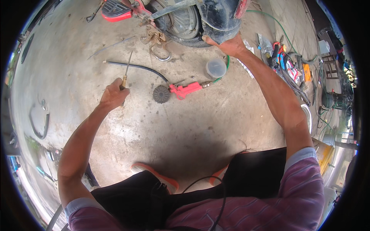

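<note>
My left hand (112, 94) is closed around the handle of a screwdriver (128, 64), whose long thin shaft points away from me, above the concrete floor. At the far side, my right hand (232, 47) grips the lower edge of a dark, dusty mudguard (217, 25) on a motorbike. The thumb stretches left toward the tyre, while the other fingers are mostly hidden. Behind the mudguard shows the bike's wheel (183, 21). Between my hands lie a red air gun (187, 90) with a black tube, a dark ribbed disc (161, 94) and a translucent plastic tub (216, 68).
A red-edged footboard (116, 11) juts out at the far left. Rusty metal parts (156, 38) stand near the wheel. A green hose (275, 23) crosses the floor. Tools, packets and cables (289, 65) are heaped to the right. A curved tube (38, 129) lies left.
</note>
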The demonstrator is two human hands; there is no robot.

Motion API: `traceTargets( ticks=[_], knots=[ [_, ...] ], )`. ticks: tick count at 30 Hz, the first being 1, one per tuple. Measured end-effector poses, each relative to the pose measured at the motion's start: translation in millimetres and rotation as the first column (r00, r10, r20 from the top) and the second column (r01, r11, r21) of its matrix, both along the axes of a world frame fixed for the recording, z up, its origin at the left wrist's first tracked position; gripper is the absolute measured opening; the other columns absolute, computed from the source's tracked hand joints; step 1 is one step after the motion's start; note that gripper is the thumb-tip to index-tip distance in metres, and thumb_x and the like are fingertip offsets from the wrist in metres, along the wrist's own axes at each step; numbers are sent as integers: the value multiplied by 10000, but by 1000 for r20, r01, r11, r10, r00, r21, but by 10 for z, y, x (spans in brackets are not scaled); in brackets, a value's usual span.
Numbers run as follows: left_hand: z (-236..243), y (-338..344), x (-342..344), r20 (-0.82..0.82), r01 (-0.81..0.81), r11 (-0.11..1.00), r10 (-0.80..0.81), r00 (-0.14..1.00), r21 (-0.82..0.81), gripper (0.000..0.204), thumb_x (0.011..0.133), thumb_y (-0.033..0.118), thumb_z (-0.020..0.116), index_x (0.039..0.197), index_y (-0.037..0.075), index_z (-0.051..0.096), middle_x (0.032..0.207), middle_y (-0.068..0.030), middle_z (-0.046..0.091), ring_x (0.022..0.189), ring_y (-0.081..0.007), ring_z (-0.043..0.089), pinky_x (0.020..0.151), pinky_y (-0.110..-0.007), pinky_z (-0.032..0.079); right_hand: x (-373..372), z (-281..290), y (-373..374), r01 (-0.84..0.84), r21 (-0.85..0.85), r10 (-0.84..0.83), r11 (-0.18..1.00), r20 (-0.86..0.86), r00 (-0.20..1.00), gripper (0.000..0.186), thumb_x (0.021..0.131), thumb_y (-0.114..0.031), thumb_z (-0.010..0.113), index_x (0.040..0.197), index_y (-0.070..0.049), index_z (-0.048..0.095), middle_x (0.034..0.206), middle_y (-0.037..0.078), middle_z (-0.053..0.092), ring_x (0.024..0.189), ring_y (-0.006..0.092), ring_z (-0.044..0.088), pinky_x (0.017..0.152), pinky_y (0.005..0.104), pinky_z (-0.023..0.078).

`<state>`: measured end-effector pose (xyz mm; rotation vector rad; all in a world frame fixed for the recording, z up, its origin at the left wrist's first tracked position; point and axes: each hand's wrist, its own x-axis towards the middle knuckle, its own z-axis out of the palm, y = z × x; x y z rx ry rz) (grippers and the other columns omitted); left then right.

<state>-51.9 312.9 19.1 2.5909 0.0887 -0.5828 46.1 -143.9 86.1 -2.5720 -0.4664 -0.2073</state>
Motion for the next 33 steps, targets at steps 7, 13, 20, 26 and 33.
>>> traceTargets(
  ticks=[7,13,20,26,33],
  knots=[
    [595,-626,-471,117,134,922,-97,988,-364,201,998,190,657,1065,15,585,793,-151,623,707,-223,604,688,-403,513,-16,43,-11,-29,-53,29,998,4,1000,671,892,-512,776,1444,-161,626,1470,106,645,1377,312,567,1160,424,446],
    [625,-1319,-361,254,258,881,-164,953,-397,264,1030,225,639,1167,5,588,826,-118,599,739,-211,598,713,-386,510,20,100,6,-5,-138,9,990,25,1000,667,891,-577,753,1414,-173,654,1406,86,694,1308,309,622,1122,408,476],
    [400,-1863,-327,174,101,839,-7,985,-535,288,1066,226,574,1225,-14,556,943,-191,702,789,-281,724,787,-425,576,-47,269,60,35,-181,-65,983,-160,985,630,908,-599,707,1368,-170,685,1398,79,700,1292,291,633,1111,406,482],
    [271,-2164,-280,318,65,814,151,936,-578,421,1048,229,600,1388,-7,523,909,-181,710,752,-283,740,733,-415,591,-37,156,50,28,-116,-35,993,-58,998,614,907,-603,702,1361,-191,690,1393,79,703,1317,289,613,1132,415,459],
    [433,-1709,73,255,253,881,-159,954,-400,689,943,227,711,1551,61,432,934,-222,728,876,-326,748,831,-439,580,-54,153,37,22,-127,-36,992,-107,994,673,897,-633,715,1354,-141,687,1376,97,711,1313,302,614,1132,423,457]
  ],
)
